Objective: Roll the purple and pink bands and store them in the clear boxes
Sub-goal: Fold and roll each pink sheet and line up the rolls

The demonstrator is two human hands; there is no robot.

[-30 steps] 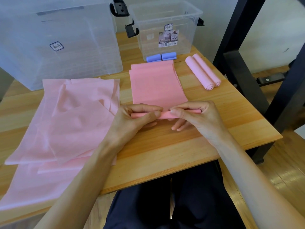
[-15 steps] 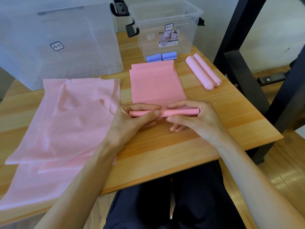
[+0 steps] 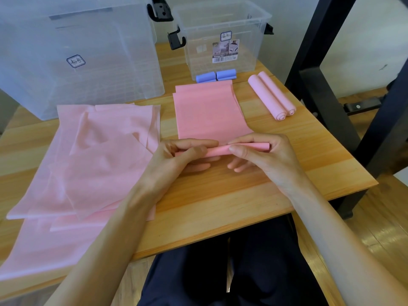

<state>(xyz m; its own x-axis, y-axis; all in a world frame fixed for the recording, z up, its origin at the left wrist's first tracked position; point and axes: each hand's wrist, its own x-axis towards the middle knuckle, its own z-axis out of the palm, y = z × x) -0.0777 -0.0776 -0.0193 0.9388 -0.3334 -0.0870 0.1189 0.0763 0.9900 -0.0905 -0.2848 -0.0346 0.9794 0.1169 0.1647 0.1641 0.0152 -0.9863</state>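
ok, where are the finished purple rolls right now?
In the head view, the two purple rolls lie side by side at the table's far edge, right of centre, against the front of the small clear box and just beyond the flat pink band.

The light wooden tabletop [image 3: 220,202] shows a smooth, faintly glossy grain. The two clear plastic storage boxes [image 3: 223,21] look shiny, with black plastic latches [image 3: 175,39]. The flat pink elastic band [image 3: 209,111] appears matt and smooth; the paler pink sheets [image 3: 88,162] look thin, slightly translucent.

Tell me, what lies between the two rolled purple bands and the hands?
In the head view, the flat, unrolled part of the pink band lies between the purple rolls and both hands, left and right.
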